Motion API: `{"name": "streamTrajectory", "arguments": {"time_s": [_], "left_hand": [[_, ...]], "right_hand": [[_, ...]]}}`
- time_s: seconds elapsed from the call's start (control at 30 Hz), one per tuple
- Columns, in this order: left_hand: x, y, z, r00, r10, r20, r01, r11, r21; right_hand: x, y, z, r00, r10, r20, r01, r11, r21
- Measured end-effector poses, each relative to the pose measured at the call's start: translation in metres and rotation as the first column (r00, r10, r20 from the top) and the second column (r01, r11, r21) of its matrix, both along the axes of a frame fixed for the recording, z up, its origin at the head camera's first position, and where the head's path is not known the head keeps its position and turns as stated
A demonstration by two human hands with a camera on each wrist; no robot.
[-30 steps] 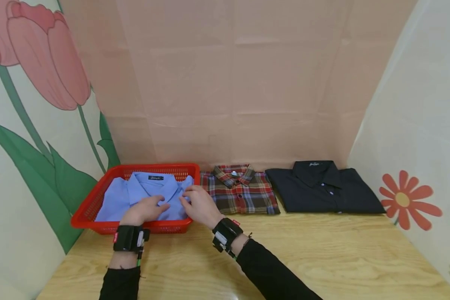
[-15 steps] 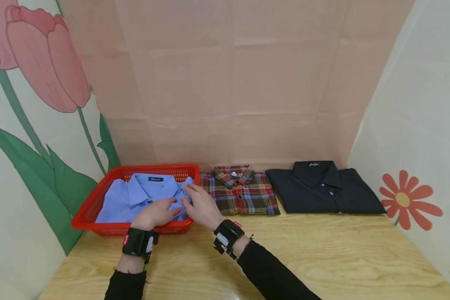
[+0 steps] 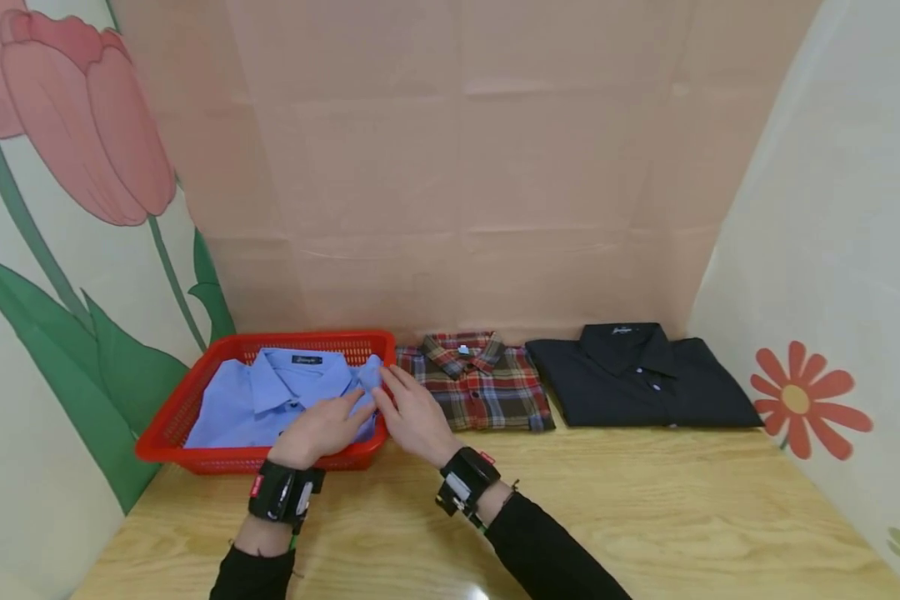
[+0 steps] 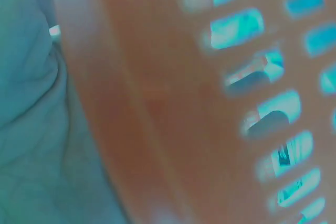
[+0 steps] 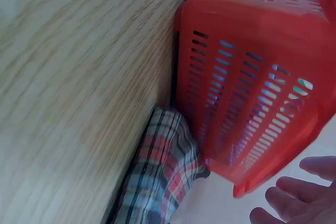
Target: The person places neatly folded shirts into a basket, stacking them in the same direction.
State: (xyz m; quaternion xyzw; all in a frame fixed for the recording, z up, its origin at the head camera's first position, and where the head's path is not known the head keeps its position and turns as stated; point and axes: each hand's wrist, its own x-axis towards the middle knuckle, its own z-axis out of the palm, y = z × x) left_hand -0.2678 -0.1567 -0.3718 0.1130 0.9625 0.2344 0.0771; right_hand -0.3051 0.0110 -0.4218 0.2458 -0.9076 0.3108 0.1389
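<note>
A folded light blue collared shirt lies in a red plastic basket at the left of the table. My left hand reaches over the basket's front rim, its fingers laid on the right part of the shirt. My right hand is at the basket's right rim, fingertips at the bunched right edge of the shirt. In the right wrist view its fingers extend loosely beside the slotted basket wall. The left wrist view is mostly filled by the basket wall, so the left fingers are hidden there.
Right of the basket lies a folded plaid shirt, close against the basket wall. A folded black shirt lies further right, by the side wall. All stand on a wooden table before a pinkish backdrop.
My left hand has moved right across the blue shirt, closer to my right hand. The right hand has shifted only slightly, staying by the basket's right rim. Both folded shirts beside it stay put.
</note>
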Motion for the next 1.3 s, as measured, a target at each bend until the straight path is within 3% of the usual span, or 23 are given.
{"name": "streamTrajectory", "arguments": {"time_s": [0.2, 0.37, 0.47, 0.63, 1.0, 1.2, 1.23, 1.3], "left_hand": [[-0.002, 0.015, -0.006, 0.994, -0.008, -0.109, 0.008, 1.000, -0.003], [-0.003, 0.029, -0.013, 0.970, -0.013, -0.242, 0.000, 0.998, -0.056], [-0.003, 0.038, -0.016, 0.940, -0.023, -0.341, -0.011, 0.995, -0.097], [-0.003, 0.055, -0.018, 0.871, -0.030, -0.490, -0.029, 0.993, -0.112], [-0.003, 0.072, -0.028, 0.814, -0.061, -0.577, 0.002, 0.995, -0.103], [-0.004, 0.081, -0.034, 0.757, -0.063, -0.650, -0.026, 0.992, -0.126], [-0.004, 0.082, -0.036, 0.752, -0.063, -0.656, -0.024, 0.992, -0.123], [-0.002, 0.086, -0.038, 0.758, -0.057, -0.650, -0.018, 0.994, -0.108]], "right_hand": [[0.000, 0.014, -0.003, 0.998, -0.044, 0.054, 0.046, 0.998, -0.034], [-0.002, 0.028, -0.004, 0.997, -0.069, 0.038, 0.071, 0.997, -0.032], [-0.002, 0.037, -0.007, 0.996, -0.088, 0.033, 0.088, 0.996, -0.009], [-0.002, 0.049, -0.009, 0.994, -0.108, 0.008, 0.107, 0.994, 0.032], [-0.002, 0.072, -0.015, 0.989, -0.118, 0.088, 0.112, 0.991, 0.070], [0.000, 0.091, -0.017, 0.978, -0.158, 0.135, 0.148, 0.986, 0.078], [0.000, 0.094, -0.018, 0.976, -0.161, 0.144, 0.152, 0.986, 0.075], [0.001, 0.099, -0.020, 0.975, -0.159, 0.155, 0.148, 0.986, 0.074]]}}
